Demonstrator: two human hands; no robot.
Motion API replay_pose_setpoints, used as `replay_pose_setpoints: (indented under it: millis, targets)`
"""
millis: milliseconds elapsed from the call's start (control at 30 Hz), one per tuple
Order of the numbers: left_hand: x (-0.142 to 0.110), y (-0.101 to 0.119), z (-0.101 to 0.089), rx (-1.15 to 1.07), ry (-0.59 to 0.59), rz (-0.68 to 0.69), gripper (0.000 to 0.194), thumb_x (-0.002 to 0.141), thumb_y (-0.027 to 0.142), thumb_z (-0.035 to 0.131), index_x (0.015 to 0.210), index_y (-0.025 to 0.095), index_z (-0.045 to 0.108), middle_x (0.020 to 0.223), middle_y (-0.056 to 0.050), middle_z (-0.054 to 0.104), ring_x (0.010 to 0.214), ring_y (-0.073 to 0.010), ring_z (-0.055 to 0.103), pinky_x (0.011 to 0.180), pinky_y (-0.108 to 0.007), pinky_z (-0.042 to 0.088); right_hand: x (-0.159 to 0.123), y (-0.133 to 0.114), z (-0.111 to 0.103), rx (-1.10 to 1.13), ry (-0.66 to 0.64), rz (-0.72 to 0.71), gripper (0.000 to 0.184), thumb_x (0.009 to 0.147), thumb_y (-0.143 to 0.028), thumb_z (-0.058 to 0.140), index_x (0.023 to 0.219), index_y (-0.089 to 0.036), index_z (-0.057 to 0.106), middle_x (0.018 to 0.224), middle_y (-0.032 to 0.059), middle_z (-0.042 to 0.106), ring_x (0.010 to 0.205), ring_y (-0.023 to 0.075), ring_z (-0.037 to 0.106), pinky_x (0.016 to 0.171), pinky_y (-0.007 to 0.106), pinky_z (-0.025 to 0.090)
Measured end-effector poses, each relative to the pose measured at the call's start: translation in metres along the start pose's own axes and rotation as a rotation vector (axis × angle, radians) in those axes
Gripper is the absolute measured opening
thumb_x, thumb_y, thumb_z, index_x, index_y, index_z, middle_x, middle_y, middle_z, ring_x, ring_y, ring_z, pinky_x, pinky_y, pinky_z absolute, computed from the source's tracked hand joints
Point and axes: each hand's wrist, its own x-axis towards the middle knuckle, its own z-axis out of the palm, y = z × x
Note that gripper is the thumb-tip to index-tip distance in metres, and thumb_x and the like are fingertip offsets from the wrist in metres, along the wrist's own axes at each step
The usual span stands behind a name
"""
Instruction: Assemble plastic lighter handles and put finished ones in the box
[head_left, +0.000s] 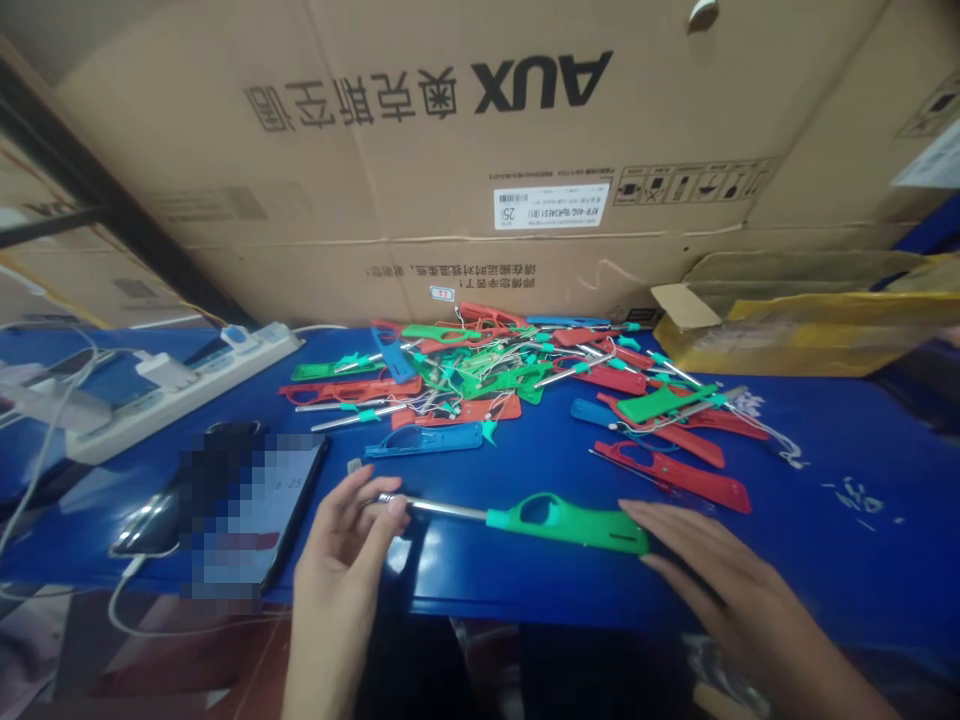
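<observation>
A green long-necked gas lighter point(574, 524) with a metal tube lies level between my two hands, just above the table's front edge. My left hand point(349, 545) pinches the tip of its tube between thumb and fingers. At the other end, my right hand point(709, 575) closes its fingertips round the butt of the green handle. Behind them spreads a heap of lighter parts: red, green and blue handle shells, metal tubes and thin white wires. A blue handle shell point(427, 438) and a red handle shell point(675, 475) lie nearest to my hands.
On the left are a white power strip point(184, 390) with plugs and cables, and a phone point(259, 515), partly blurred out. A large cardboard box point(420, 190) walls off the back. An open carton point(795, 325) with yellow tape stands at the right rear of the blue table point(847, 560).
</observation>
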Motion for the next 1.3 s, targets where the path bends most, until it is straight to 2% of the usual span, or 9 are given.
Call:
replay_pose_setpoints:
  millis: [167, 267, 400, 533, 633, 900, 1067, 1167, 1300]
  targets:
    - [-0.004, 0.008, -0.002, 0.239, 0.091, 0.222, 0.027, 0.09, 0.046, 0.076, 0.107, 0.025, 0.076, 0.107, -0.003, 0.075, 0.09, -0.0187, 0.066, 0.081, -0.028, 0.053, -0.001, 0.005, -0.006, -0.021, 0.043, 0.032, 0.037, 0.105, -0.036, 0.052, 0.139, -0.026, 0.064, 0.138, 0.0057, 0.07, 0.125, 0.0233, 0.068, 0.099, 0.039, 0.061]
    - [-0.01, 0.013, 0.009, 0.258, 0.063, 0.378, 0.013, 0.095, 0.037, 0.071, 0.102, 0.027, 0.075, 0.102, -0.002, 0.073, 0.09, -0.0196, 0.066, 0.09, -0.032, 0.051, -0.012, 0.014, -0.013, -0.161, 0.187, 0.156, 0.038, 0.105, -0.048, 0.05, 0.125, -0.023, 0.07, 0.123, 0.01, 0.072, 0.111, 0.0272, 0.069, 0.093, 0.044, 0.058]
    - [-0.019, 0.013, 0.043, 0.347, -0.277, 0.59, 0.012, 0.097, 0.026, 0.068, 0.107, 0.029, 0.074, 0.123, -0.006, 0.069, 0.118, -0.0267, 0.064, 0.106, -0.041, 0.047, -0.02, 0.034, -0.014, -0.301, 0.25, 0.234, 0.053, 0.103, -0.064, 0.044, 0.106, -0.021, 0.075, 0.1, 0.0103, 0.071, 0.089, 0.0261, 0.066, 0.079, 0.042, 0.055]
    - [-0.027, 0.003, 0.074, 0.474, -0.751, 0.708, 0.035, 0.1, 0.022, 0.065, 0.133, 0.032, 0.063, 0.151, -0.009, 0.055, 0.144, -0.0303, 0.046, 0.115, -0.051, 0.043, -0.017, 0.042, -0.012, -0.259, 0.149, 0.146, 0.045, 0.107, -0.054, 0.043, 0.1, -0.025, 0.077, 0.098, 0.0064, 0.073, 0.09, 0.0216, 0.067, 0.078, 0.035, 0.054]
    - [-0.025, -0.006, 0.081, 0.525, -0.931, 0.797, 0.039, 0.102, 0.018, 0.06, 0.14, 0.031, 0.058, 0.153, -0.009, 0.056, 0.15, -0.0305, 0.04, 0.118, -0.056, 0.04, -0.017, 0.036, -0.014, -0.2, 0.152, 0.239, 0.042, 0.106, -0.053, 0.045, 0.101, -0.026, 0.077, 0.102, 0.0056, 0.075, 0.095, 0.0215, 0.069, 0.084, 0.035, 0.054]
    - [-0.02, -0.014, 0.081, 0.532, -0.952, 0.786, 0.034, 0.104, 0.015, 0.054, 0.135, 0.028, 0.059, 0.148, -0.011, 0.06, 0.148, -0.0305, 0.044, 0.114, -0.056, 0.047, -0.017, 0.019, -0.022, -0.117, 0.386, 0.614, 0.042, 0.096, -0.063, 0.057, 0.103, -0.027, 0.077, 0.092, 0.0042, 0.078, 0.078, 0.0214, 0.074, 0.068, 0.033, 0.056]
    - [-0.022, -0.016, 0.08, 0.562, -0.88, 0.762, 0.031, 0.103, 0.021, 0.059, 0.133, 0.029, 0.061, 0.141, -0.01, 0.064, 0.14, -0.0319, 0.05, 0.113, -0.056, 0.046, 0.01, 0.004, -0.037, 0.208, 0.761, 0.849, 0.025, 0.091, -0.049, 0.072, 0.099, -0.026, 0.076, 0.076, 0.0044, 0.067, 0.06, 0.0163, 0.064, 0.053, 0.029, 0.051]
    - [-0.023, -0.014, 0.08, 0.572, -0.857, 0.73, 0.029, 0.102, 0.025, 0.062, 0.13, 0.03, 0.064, 0.137, -0.009, 0.066, 0.136, -0.0325, 0.053, 0.111, -0.054, 0.046, 0.039, -0.008, -0.049, 0.173, 0.804, 0.648, 0.027, 0.097, -0.048, 0.063, 0.092, -0.021, 0.067, 0.087, 0.0072, 0.067, 0.058, 0.0124, 0.062, 0.05, 0.026, 0.051]
    - [-0.022, -0.015, 0.08, 0.576, -0.765, 0.737, 0.027, 0.101, 0.02, 0.062, 0.127, 0.028, 0.064, 0.13, -0.01, 0.068, 0.125, -0.032, 0.058, 0.103, -0.051, 0.048, 0.067, -0.019, -0.045, 0.497, 0.728, 0.365, 0.02, 0.102, -0.04, 0.059, 0.093, -0.023, 0.053, 0.085, 0.0049, 0.074, 0.043, 0.0088, 0.057, 0.036, 0.022, 0.044]
